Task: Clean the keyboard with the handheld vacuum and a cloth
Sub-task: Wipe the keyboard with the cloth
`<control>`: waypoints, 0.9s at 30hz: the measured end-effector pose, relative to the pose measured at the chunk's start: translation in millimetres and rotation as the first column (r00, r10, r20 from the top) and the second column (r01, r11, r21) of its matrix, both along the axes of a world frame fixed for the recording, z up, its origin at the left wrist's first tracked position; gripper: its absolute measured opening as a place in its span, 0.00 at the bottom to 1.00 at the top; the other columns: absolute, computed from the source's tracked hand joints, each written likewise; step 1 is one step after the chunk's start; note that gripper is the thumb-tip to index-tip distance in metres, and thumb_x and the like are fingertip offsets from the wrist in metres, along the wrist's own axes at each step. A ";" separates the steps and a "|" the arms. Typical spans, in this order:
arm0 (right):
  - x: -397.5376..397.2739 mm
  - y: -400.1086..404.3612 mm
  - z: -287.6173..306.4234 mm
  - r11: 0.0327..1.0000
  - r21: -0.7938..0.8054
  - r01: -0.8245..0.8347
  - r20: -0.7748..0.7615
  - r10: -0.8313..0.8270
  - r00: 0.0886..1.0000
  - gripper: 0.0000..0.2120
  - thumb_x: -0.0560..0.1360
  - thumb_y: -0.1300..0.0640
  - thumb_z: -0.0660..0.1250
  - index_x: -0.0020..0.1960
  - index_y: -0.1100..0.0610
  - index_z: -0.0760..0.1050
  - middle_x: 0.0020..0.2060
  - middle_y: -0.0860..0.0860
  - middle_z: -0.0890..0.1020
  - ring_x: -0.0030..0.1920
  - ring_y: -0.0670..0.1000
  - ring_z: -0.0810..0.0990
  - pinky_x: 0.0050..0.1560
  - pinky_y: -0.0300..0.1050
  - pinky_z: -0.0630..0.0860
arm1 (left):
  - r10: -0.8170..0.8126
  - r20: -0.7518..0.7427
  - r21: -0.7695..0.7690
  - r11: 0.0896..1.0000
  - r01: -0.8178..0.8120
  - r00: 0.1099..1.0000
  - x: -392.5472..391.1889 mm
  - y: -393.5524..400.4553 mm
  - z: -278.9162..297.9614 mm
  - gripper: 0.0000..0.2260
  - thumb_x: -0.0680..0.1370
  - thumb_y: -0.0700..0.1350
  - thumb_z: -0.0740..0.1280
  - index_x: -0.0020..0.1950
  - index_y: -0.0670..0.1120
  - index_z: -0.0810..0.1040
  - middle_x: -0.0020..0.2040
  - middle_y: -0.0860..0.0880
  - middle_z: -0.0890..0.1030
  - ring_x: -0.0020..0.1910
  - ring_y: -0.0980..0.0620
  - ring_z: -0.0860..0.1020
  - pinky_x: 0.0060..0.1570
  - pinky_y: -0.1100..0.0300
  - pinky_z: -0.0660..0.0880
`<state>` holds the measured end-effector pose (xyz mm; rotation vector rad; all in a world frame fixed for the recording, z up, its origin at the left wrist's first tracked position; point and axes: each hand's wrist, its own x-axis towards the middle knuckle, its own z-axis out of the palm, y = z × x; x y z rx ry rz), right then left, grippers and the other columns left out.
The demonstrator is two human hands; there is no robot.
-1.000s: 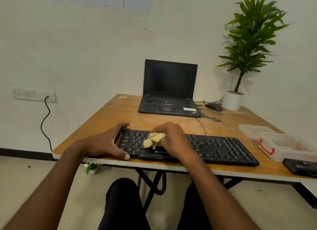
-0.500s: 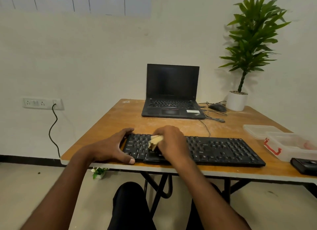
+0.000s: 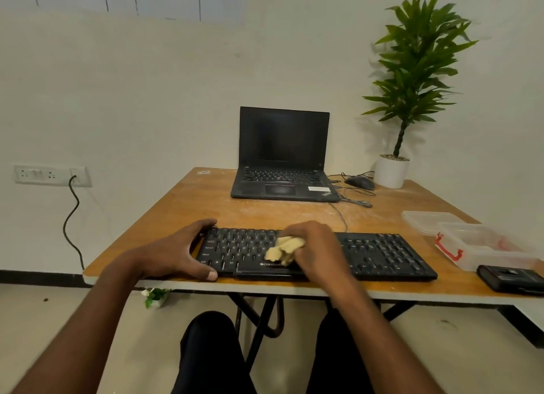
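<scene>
Keyboard (image 3: pixel 382 254) gripped left (image 3: pixel 179 252), cloth (image 3: pixel 284 248) right (image 3: pixel 316 246)

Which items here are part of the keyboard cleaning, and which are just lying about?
In use: keyboard, yellow cloth, right hand holding it, left hand gripping the keyboard's end.

Lying about: laptop, mouse, potted plant, clear boxes, black device.

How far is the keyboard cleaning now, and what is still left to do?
Nothing shows whether vacuuming is done: no vacuum is clearly in view. In hand is the wiping: the right hand grips a yellow cloth on the middle keys of the keyboard, while the left hand holds its left end on the table. The cloth is not on the right half, so that part probably remains.
</scene>
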<state>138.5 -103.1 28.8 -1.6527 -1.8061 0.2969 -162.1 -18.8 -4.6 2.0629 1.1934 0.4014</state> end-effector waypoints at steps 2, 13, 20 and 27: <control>37.0 -5.5 -2.2 0.987 0.007 0.162 0.009 -0.162 0.987 0.18 0.76 0.67 0.69 0.56 0.47 0.85 0.52 0.47 0.86 0.46 0.46 0.79 0.45 0.45 0.77 | 0.001 0.004 0.001 1.000 -0.001 1.000 0.3 -0.1 -0.1 0.60 0.58 0.69 0.82 0.82 0.64 0.52 0.75 0.56 0.65 0.69 0.57 0.70 0.60 0.66 0.72; -42.6 2.1 -11.9 0.996 0.087 0.008 -0.001 -0.007 1.000 0.15 0.76 0.63 0.70 0.58 0.47 0.84 0.55 0.47 0.84 0.53 0.48 0.79 0.53 0.46 0.79 | 0.008 -0.017 0.007 1.000 -0.007 1.000 5.1 -3.1 3.4 0.59 0.57 0.69 0.81 0.81 0.64 0.53 0.73 0.57 0.65 0.68 0.56 0.71 0.57 0.68 0.74; -106.3 2.6 -8.2 0.957 0.088 -0.278 0.091 0.270 0.959 0.22 0.72 0.68 0.71 0.59 0.47 0.84 0.54 0.52 0.83 0.56 0.54 0.77 0.52 0.50 0.76 | -0.001 -0.004 0.062 0.998 0.001 1.000 2.4 1.6 -3.7 0.62 0.56 0.69 0.84 0.82 0.62 0.54 0.77 0.62 0.66 0.74 0.60 0.68 0.72 0.60 0.68; -23.1 -10.4 -6.1 0.991 0.025 -0.131 0.023 0.130 0.991 0.19 0.74 0.68 0.70 0.58 0.49 0.84 0.55 0.49 0.84 0.57 0.50 0.79 0.57 0.52 0.79 | 0.002 -0.032 0.004 1.000 -0.002 1.000 3.0 -1.2 0.9 0.59 0.57 0.71 0.80 0.81 0.65 0.53 0.73 0.57 0.65 0.67 0.57 0.71 0.58 0.66 0.74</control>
